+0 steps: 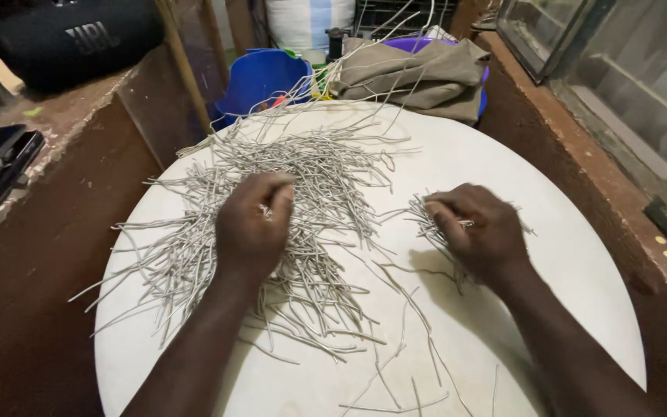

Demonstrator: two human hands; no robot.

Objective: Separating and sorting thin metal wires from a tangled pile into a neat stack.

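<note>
Strips [303,177] of grey wire cover your round white table [565,255]. Your left hand [252,228] pinches one, seemingly; your right hand [476,228] is clenched round a small bundle [426,220].

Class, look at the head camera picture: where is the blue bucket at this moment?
The blue bucket stands at the top, left of centre, just beyond the round white table's far edge, left of the folded grey-brown cloth.

Wire pile [272,193] on table [550,255], bucket [260,77] behind.
</note>
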